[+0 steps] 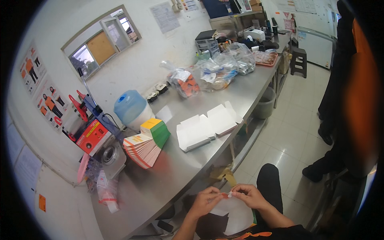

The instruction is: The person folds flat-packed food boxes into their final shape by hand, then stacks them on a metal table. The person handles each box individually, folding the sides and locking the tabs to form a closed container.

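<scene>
Over the lap, my left hand (205,200) and my right hand (249,195) meet fingertip to fingertip. My left fingers pinch a small orange-red piece (225,195), possibly a sticker. A little white scrap (230,194) sits between my right thumb and fingers, touching the orange-red one. Beneath both hands a white sheet or opened carton (238,220) rests on the lap, partly hidden by my forearms. On the steel table (192,168), flattened white cartons (207,126) lie overlapping, plain side up.
Folded printed cartons (142,150) fan out beside a blue water jug (130,108). A red cup-sealing machine (93,138) stands against the wall. Clear plastic bags (216,73) crowd the table's far part. At right, a person in dark trousers (333,99) stands near a grey bin (265,103).
</scene>
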{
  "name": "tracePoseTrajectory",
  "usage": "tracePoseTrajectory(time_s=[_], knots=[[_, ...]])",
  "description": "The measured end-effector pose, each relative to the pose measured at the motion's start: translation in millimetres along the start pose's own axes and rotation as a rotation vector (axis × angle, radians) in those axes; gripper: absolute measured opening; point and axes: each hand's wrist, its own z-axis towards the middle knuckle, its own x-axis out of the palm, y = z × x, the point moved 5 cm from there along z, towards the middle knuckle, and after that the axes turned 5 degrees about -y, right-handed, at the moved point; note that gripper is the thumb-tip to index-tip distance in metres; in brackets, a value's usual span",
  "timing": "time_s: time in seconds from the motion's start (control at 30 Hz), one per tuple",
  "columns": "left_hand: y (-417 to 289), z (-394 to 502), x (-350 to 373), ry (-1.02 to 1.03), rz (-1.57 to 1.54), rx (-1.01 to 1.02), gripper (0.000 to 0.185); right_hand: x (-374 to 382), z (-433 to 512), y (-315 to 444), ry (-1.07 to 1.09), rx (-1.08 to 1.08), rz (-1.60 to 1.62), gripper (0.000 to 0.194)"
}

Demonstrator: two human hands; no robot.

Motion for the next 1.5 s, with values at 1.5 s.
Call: tracePoseTrajectory(time_s=[1.5], knots=[[4,-5,55,-0.536,-0.599,-0.102,0.011,18,-9,22,-0.456,-0.449,-0.282,0.014]])
